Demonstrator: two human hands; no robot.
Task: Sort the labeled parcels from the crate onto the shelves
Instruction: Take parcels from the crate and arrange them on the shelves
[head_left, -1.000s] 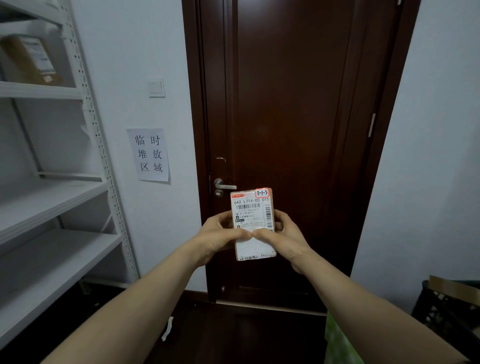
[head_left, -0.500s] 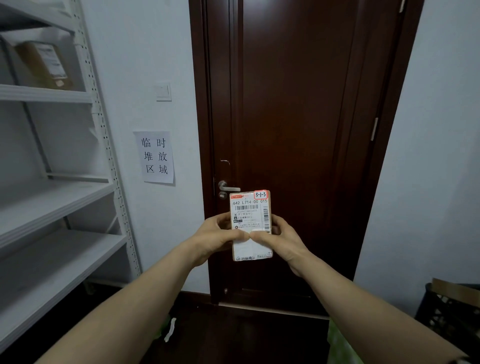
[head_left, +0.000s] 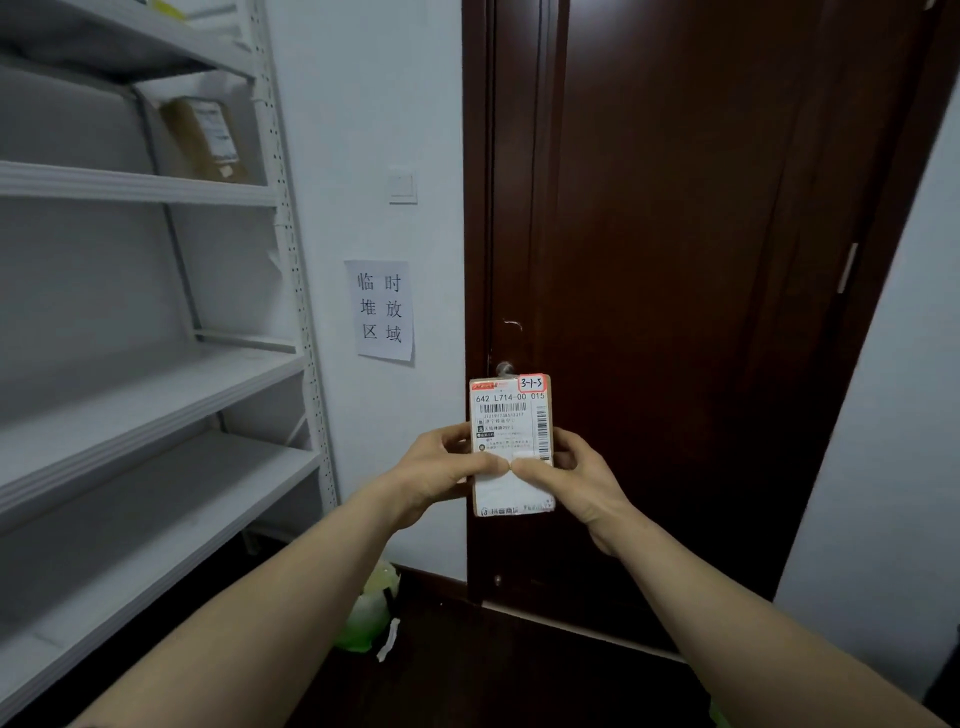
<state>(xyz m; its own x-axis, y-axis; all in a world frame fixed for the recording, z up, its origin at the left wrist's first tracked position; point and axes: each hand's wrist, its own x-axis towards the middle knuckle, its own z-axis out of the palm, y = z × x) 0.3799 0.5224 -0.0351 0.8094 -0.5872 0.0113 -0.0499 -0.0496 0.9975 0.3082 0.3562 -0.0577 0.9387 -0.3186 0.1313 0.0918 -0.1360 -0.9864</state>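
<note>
Shelves (head_left: 156, 387) shifted rightward; left hand (head_left: 439, 470) and right hand (head_left: 574, 480) grip parcel (head_left: 506, 415).

A dark wooden door (head_left: 675, 260) stands shut, its metal handle (head_left: 503, 369) only partly in view and a hinge (head_left: 847, 267) on its right edge. On the white wall (head_left: 363, 104) to its left are a light switch (head_left: 402, 185) and, lower, a paper sign (head_left: 382, 312) printed 临时堆放区域. A green bag (head_left: 366, 613) lies on the dark floor (head_left: 493, 675) against that wall, with a white scrap (head_left: 388, 638) just beside it.
</note>
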